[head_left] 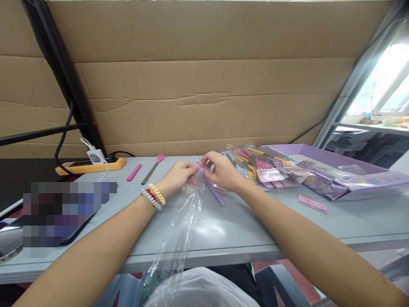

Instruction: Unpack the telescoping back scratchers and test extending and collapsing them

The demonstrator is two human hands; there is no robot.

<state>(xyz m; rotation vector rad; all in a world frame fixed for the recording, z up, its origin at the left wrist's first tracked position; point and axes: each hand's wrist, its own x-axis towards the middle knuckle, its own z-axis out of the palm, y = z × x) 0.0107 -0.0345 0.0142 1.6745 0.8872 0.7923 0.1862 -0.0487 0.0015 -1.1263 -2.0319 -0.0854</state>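
My left hand (179,175), with coiled bands at the wrist, is closed, its thumb and fingertips pinching the left end of a small printed card (200,167). My right hand (222,171) is closed on the card's right side, fingers bent. From under the hands a long clear plastic bag (183,221) hangs over the table's front edge. A purple handle (215,194) lies on the table just below the hands; its upper end is hidden. To the left lie a back scratcher (154,168) with a pink claw and metal rod, and a separate pink handle (134,172).
Several bagged back scratchers (265,168) are piled right of my hands, beside a purple box (370,192) holding flat packages. A pink card (313,204) lies in front. Left are a yellow power strip (89,166) and a partly blurred-out device (72,239). Cardboard (204,81) stands behind.
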